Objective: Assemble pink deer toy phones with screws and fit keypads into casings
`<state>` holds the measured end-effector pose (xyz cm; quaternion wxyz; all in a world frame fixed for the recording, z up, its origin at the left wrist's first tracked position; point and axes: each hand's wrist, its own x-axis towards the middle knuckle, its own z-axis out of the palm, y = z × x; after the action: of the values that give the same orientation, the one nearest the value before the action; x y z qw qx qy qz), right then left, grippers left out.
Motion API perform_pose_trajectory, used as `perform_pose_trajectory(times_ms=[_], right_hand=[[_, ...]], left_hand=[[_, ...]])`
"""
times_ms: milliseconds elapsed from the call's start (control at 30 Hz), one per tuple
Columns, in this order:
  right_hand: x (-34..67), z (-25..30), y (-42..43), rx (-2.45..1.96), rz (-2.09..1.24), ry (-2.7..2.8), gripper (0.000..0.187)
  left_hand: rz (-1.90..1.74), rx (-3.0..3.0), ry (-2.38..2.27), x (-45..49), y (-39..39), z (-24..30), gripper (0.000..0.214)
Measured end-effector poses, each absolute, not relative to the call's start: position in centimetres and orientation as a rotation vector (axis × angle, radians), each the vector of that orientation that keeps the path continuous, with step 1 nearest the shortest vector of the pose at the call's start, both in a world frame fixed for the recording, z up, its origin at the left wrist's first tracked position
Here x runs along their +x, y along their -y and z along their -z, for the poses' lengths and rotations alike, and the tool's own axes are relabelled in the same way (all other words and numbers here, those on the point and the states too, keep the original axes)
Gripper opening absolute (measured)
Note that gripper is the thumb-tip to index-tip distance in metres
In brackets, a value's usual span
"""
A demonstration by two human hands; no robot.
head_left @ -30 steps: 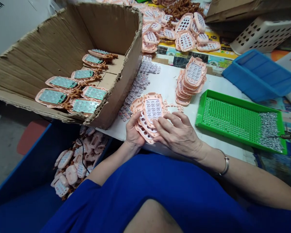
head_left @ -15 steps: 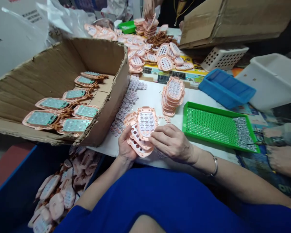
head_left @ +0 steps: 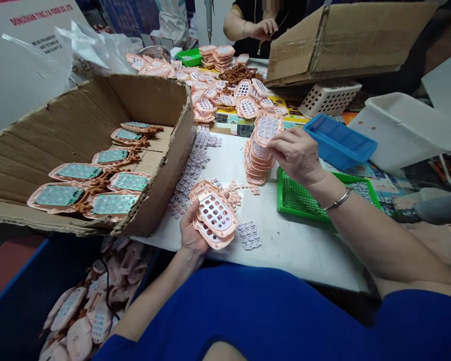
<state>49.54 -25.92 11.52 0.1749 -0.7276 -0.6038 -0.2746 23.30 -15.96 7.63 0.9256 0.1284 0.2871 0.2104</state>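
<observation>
My left hand (head_left: 190,231) is closed around a few pink plastic shells (head_left: 215,214) with rows of holes, fanned over one another. Out to the front right, my right hand (head_left: 299,155) pinches the edge of a pink shell fitted with a pale keypad (head_left: 268,128). That shell is at the top of a leaning stack of similar shells (head_left: 255,169); I cannot tell whether it rests fully on them. On the white tabletop near my left hand lie a loose grey keypad mat (head_left: 250,235) and small pink button pieces (head_left: 233,194).
To the left stands a cardboard box (head_left: 178,145) holding shells with green circuit boards. A green tray (head_left: 285,206) of screws sits under my right forearm, with a blue bin (head_left: 341,143) behind. Across the table is a co-worker's hand (head_left: 263,29). Shells fill a blue crate (head_left: 18,286) below.
My right hand has moved forward and right, carrying the keypad-fitted shell from the left-hand pile to the stack. The co-worker's hand has left the far stacks.
</observation>
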Motion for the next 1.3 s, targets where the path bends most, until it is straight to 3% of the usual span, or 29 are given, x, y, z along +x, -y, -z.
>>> perform_pose_trajectory(times_ms=[367, 733, 833, 900, 967, 1067, 1200, 1300], right_hand=[[48.0, -10.8, 27.3, -2.015, 0.67, 1.694, 0.028], [38.2, -8.1, 31.6, -1.696, 0.188, 2.163, 0.034], [36.8, -7.0, 32.2, -1.632, 0.213, 2.232, 0.044], [36.3, -6.8, 32.5, -1.633, 0.323, 2.232, 0.035], [36.0, -7.2, 32.6, -1.661, 0.37, 2.118, 0.027], [36.2, -8.2, 32.4, -1.784, 0.077, 1.602, 0.023], [36.9, -9.2, 31.2, -1.619, -0.441, 0.809, 0.032], [37.0, -9.5, 29.9, -1.465, -0.61, 0.64, 0.04]], left_hand=[[-0.44, 0.292, -0.608, 23.4, 15.9, -7.7, 0.047], [-0.623, 0.365, -0.591, 21.7, 14.5, -8.5, 0.042], [-0.611, 0.379, -0.638, 21.8, 14.7, -8.5, 0.042], [-0.59, 0.358, -0.633, 22.0, 15.0, -8.5, 0.043], [-0.572, 0.336, -0.613, 22.2, 15.1, -8.3, 0.043], [-0.545, 0.328, -0.586, 22.4, 15.3, -8.2, 0.044], [-0.466, 0.322, -0.593, 22.7, 15.7, -8.0, 0.047], [-0.396, 0.314, -0.627, 23.0, 16.1, -7.8, 0.04]])
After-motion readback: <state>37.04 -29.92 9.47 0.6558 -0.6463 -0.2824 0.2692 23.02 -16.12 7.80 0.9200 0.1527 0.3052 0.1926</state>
